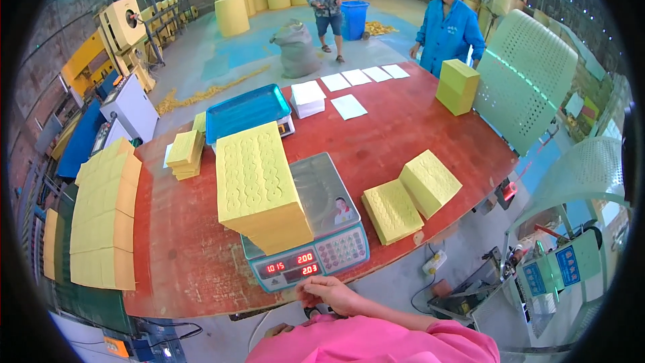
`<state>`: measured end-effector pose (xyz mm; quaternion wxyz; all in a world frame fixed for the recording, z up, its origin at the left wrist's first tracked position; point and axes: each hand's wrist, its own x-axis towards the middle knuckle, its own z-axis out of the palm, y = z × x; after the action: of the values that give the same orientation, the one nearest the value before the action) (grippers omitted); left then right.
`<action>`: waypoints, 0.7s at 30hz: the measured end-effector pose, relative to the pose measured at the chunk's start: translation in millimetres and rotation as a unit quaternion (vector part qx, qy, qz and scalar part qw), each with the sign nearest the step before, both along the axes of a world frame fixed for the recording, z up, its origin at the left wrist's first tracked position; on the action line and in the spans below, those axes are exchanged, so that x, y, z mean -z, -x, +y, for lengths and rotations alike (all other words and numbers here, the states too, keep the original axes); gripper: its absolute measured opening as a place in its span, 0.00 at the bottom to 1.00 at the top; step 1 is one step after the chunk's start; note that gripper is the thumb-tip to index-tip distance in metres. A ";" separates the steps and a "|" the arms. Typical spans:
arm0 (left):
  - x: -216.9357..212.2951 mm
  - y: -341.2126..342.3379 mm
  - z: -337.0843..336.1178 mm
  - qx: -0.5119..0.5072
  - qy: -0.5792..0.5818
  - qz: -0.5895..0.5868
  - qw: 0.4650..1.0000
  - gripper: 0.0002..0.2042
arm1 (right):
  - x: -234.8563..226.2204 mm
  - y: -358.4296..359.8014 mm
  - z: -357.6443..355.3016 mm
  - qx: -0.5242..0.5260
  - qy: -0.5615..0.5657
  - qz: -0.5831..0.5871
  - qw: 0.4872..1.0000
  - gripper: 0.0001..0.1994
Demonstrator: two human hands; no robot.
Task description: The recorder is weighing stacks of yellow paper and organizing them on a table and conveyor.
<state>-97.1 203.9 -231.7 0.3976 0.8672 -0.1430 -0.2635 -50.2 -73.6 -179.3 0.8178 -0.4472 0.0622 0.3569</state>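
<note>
My right hand is just in front of the digital scale, at the table's near edge. Its fingers are curled together, and whether they hold anything is hidden. My left hand is not in view. On the scale's metal plate, toward the left, rests a tall stack of yellow paper with rows of wavy cut patterns on top. Red digits glow on the scale's display. To the right of the scale, two yellow paper stacks lie against each other on the red table.
A blue tray on a second scale, white paper sheets and a yellow block stand farther back. Yellow bundles line the left side. Two people stand beyond the table. A perforated green panel rises at right.
</note>
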 end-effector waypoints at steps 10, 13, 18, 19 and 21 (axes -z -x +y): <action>36.3 -59.8 -32.5 -0.002 0.002 -0.023 1.000 0.16 | -9.4 -0.4 -8.3 -0.099 -0.037 -0.095 0.990 0.14; 44.3 -94.2 -46.9 0.006 -0.004 -0.037 0.999 0.16 | -0.4 6.8 -32.6 -0.074 -0.027 -0.094 0.992 0.14; 53.3 -160.4 -80.2 0.005 -0.008 -0.067 0.998 0.17 | 9.0 15.5 -103.9 0.035 0.000 -0.060 0.998 0.14; 55.5 -172.0 -86.5 0.004 -0.008 -0.072 0.997 0.17 | 12.3 18.4 -118.1 0.057 0.030 -0.037 0.997 0.14; 58.2 -190.8 -96.3 0.000 -0.009 -0.079 0.997 0.17 | 22.0 27.6 -140.9 0.076 0.040 -0.031 0.996 0.14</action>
<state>93.7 107.6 -289.9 0.3769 0.8890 -0.1715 -0.1957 -77.8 -214.5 -201.2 0.8251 -0.4848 0.0849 0.2773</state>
